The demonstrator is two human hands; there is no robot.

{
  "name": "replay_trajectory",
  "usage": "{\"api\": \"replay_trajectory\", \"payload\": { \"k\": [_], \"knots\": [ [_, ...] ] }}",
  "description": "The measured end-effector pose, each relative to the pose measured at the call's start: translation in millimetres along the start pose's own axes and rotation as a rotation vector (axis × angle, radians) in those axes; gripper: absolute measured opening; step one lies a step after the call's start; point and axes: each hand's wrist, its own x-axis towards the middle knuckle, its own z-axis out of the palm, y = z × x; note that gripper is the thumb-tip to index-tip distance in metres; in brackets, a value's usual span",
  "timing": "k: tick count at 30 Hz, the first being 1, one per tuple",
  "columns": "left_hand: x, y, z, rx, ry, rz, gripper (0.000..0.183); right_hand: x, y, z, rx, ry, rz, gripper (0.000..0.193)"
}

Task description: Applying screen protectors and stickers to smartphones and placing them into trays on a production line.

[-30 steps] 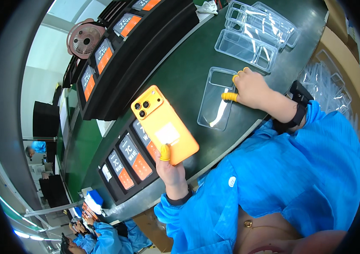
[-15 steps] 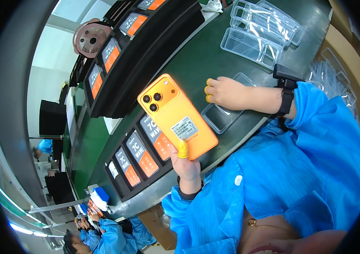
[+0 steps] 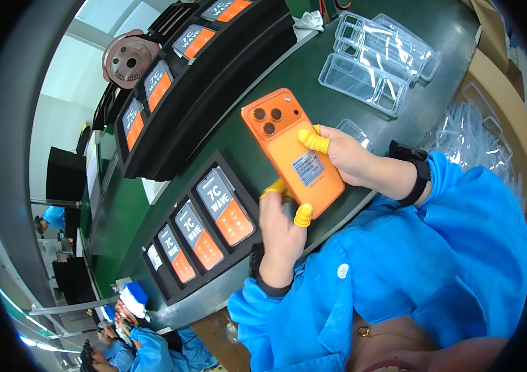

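Note:
An orange smartphone (image 3: 294, 152) is held tilted above the green bench, its back with three camera lenses and a white label facing me. My right hand (image 3: 347, 158) grips its right edge, with a thumb in a yellow finger cot pressed on the back and the other fingers hidden behind. At the lower left edge is my left hand (image 3: 283, 232), its thumb by the bottom corner and a yellow-capped finger partly behind the phone. A clear plastic phone tray (image 3: 355, 131) lies on the bench, mostly covered by my right hand.
Left of my hands, a black foam tray (image 3: 243, 197) holds several phones with grey-and-orange screen films. Stacked foam trays (image 3: 214, 84) with more phones stand beyond it. Clear trays (image 3: 362, 84) lie at the far right, above a carton (image 3: 483, 87) of others. People in blue work at lower left.
My right hand has left the clear tray on the bench and taken hold of the phone's right edge. The phone has shifted right, and my left hand's grip has moved to its lower left edge.

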Motion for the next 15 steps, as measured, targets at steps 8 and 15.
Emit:
{"api": "replay_trajectory", "payload": {
  "k": [8,15],
  "knots": [
    [-16,-10,10,0.349,-0.135,0.004,0.094,-5,-14,-25,-0.001,-0.009,0.226,0.033],
    [-11,-20,28,0.387,-0.138,-0.029,0.089,-1,-24,-21,-0.086,0.015,0.060,0.032]
  ]
}}
